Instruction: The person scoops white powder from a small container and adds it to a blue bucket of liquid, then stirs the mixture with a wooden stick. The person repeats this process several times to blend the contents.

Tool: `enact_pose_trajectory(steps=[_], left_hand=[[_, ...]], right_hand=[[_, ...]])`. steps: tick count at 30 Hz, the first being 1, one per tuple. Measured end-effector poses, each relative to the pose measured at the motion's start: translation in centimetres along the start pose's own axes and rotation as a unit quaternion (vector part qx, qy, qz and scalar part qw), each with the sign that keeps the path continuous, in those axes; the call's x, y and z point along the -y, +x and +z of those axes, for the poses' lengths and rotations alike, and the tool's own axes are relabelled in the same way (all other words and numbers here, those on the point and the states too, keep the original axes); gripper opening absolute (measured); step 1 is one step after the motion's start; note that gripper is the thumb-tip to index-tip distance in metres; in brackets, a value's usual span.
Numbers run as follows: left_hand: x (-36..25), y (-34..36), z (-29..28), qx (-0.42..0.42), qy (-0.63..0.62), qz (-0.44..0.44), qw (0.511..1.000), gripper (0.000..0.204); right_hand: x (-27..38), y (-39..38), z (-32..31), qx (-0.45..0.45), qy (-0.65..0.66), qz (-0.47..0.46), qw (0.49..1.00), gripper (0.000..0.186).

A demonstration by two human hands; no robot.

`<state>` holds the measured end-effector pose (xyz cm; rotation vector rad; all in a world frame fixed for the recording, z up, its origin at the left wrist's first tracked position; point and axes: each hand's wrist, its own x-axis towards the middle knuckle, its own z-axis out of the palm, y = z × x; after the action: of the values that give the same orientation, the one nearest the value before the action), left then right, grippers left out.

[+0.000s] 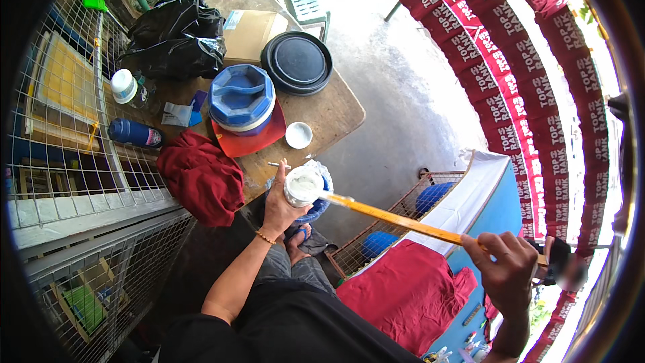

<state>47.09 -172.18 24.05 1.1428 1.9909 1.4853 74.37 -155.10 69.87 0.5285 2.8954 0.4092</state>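
My left hand, with a beaded bracelet at the wrist, is wrapped round a small white tub of white paste. A thin pale stick, perhaps a cigarette, pokes out by its fingers. My right hand grips the far end of a long yellow wooden stick. The stick slants across to the tub, its white-smeared tip at the tub's rim. Directly beneath the tub is a blue bucket, partly hidden. A round white lid lies on the wooden table's near edge.
The wooden table holds a blue-lidded tub, a black round lid, a cardboard box, black plastic bags and a blue bottle. Maroon cloth hangs off its edge. More maroon cloth covers a blue surface at right.
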Motion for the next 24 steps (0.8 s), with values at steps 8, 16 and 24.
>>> enact_pose_trajectory(steps=[8,16,24], left_hand=[[2.0,-2.5,-3.7,-0.021,0.038,-0.007,0.999,0.152],[2.7,-6.2,-7.8,-0.027,0.040,-0.071,0.996,0.151],[4.2,-8.3,-10.7,-0.005,0.099,-0.064,0.993,0.160]], right_hand=[[-1.0,0.4,5.6,0.064,0.065,0.130,0.987,0.035],[11.1,12.1,44.5,0.249,0.121,0.002,0.961,0.020],[29.6,21.9,76.4,0.386,0.132,0.024,0.913,0.018]])
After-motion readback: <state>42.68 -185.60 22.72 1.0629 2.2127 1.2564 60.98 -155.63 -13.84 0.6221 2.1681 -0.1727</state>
